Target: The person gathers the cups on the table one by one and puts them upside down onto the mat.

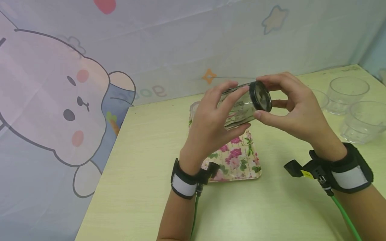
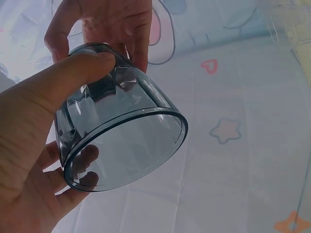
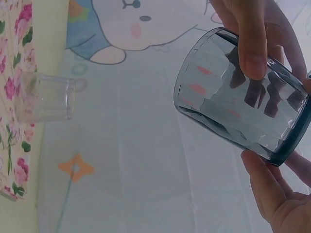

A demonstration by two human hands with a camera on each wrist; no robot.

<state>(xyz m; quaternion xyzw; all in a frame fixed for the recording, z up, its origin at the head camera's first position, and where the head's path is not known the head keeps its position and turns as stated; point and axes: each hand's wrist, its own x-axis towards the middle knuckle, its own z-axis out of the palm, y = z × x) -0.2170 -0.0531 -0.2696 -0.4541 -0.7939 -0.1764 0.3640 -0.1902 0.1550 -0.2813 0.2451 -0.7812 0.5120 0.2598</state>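
Observation:
A grey-tinted drinking glass (image 1: 242,108) is held tilted on its side above the table, its thick dark base turned to the right. My left hand (image 1: 206,120) grips the glass round its body, thumb below and fingers above in the head view. At the base end, my right hand (image 1: 301,110) holds the rim of the bottom between thumb and fingers. The left wrist view looks into the open mouth of the glass (image 2: 131,114). Faceted sides of the glass (image 3: 214,97) show in the right wrist view, with the left thumb lying across them.
Beneath the hands lies a floral tray (image 1: 235,160). A clear cup (image 3: 56,97) stands on it, mostly hidden behind the left hand in the head view. Several clear cups (image 1: 346,93) stand at the table's right. A printed cloth (image 1: 169,43) hangs behind.

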